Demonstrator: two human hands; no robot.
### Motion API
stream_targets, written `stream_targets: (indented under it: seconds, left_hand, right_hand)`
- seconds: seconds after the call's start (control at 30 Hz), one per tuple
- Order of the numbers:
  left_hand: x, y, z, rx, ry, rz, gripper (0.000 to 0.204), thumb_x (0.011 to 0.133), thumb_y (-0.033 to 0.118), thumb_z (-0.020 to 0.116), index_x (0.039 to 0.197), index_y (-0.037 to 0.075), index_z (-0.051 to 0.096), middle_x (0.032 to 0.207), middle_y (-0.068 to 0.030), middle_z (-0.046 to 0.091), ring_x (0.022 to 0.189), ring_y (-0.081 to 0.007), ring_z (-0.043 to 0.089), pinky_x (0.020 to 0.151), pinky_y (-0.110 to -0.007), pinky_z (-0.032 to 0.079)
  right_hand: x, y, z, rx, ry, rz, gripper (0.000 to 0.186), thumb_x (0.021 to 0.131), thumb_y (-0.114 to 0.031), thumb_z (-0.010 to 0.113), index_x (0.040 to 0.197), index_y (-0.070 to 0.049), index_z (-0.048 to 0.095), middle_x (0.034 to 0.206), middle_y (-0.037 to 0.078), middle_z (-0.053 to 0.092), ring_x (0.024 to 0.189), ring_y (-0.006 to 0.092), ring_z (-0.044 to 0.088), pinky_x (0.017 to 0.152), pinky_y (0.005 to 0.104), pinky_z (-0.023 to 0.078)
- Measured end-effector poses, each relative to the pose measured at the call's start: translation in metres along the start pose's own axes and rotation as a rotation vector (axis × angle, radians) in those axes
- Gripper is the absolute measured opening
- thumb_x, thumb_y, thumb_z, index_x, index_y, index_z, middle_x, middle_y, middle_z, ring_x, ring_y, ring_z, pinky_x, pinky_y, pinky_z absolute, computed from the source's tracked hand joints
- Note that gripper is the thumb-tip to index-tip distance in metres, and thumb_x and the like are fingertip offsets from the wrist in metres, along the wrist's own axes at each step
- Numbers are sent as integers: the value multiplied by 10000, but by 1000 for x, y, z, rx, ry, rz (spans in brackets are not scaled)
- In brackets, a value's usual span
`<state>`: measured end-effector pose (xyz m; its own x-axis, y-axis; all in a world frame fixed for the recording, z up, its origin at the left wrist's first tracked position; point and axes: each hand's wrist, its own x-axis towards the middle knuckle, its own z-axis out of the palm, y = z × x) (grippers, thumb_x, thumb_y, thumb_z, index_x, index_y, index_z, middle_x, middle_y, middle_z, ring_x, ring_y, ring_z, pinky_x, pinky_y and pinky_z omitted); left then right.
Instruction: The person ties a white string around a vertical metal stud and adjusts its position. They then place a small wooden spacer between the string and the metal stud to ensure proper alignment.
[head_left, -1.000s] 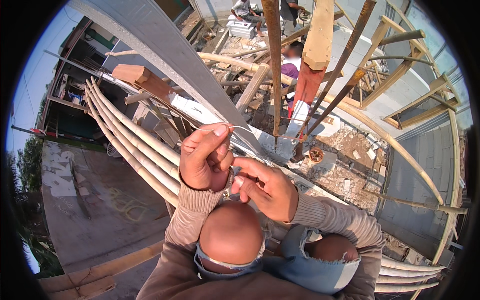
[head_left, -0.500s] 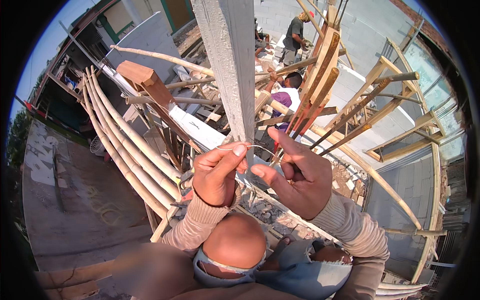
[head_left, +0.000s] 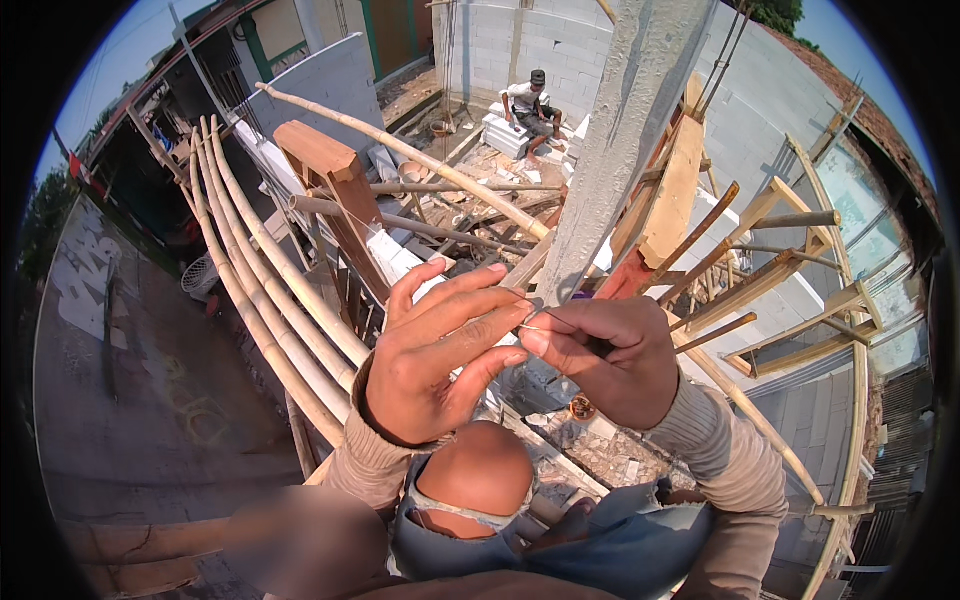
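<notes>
My right hand [head_left: 612, 360] is closed, with thumb and forefinger pinching a thin pale string [head_left: 538, 328]. Whether it is string or fine wire is hard to tell. Facing it, my left hand [head_left: 437, 352] has its fingers stretched out and the thumb apart. Its fingertips meet the right hand's at the strand. Just beyond both hands rises a rough grey post [head_left: 625, 130], its lower end partly covered by my fingers.
Long bamboo poles [head_left: 262, 270] run along the left. A wooden beam [head_left: 325, 165] and bamboo scaffolding stand ahead. Timber frames [head_left: 790, 290] fill the right. A person [head_left: 533, 105] sits among white blocks farther off. Rubble [head_left: 600, 450] lies below my hands.
My view has shifted, and the post now appears farther right. My left hand has gone from pinching the string to spread fingers; my right hand has closed on it. The hands are closer together.
</notes>
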<state>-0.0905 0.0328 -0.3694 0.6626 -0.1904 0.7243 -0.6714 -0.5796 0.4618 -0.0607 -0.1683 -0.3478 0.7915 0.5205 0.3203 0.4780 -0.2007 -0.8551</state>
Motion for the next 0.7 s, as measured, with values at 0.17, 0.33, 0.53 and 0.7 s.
stream_targets:
  seconds: [0.17, 0.33, 0.53, 0.7]
  left_hand:
    - [-8, 1, -1, -656, 290, -645, 163, 928, 86, 611, 1020, -39, 661, 786, -28, 638, 703, -47, 548, 612, -186, 424]
    - [-5, 25, 12, -796, 419, -582, 372, 933, 62, 595, 1263, -7, 438, 862, -16, 593, 836, -73, 555, 733, -184, 436]
    - [-10, 44, 3, -585, 306, -730, 200, 917, 113, 648, 1025, -54, 667, 903, -61, 660, 846, -90, 595, 735, -192, 465]
    - [-7, 44, 22, -506, 360, -609, 187, 919, 94, 636, 1024, -55, 679, 864, -78, 696, 806, -95, 633, 689, -214, 500]
  right_hand:
    - [13, -12, 22, 137, 268, 85, 223, 927, -148, 600, 1007, 58, 628, 677, 81, 565, 576, 92, 497, 538, 250, 407]
    - [7, 0, 38, -188, 219, -233, 220, 935, -121, 537, 1080, 33, 600, 815, 174, 630, 634, 339, 628, 584, 386, 509]
    - [-2, 4, 50, -341, 280, -508, 201, 877, -106, 591, 1043, 7, 584, 745, 115, 587, 596, 309, 616, 509, 402, 486]
    - [-17, 4, 38, -223, 307, -438, 283, 851, -78, 614, 1117, -3, 550, 798, 113, 604, 619, 280, 627, 503, 376, 485]
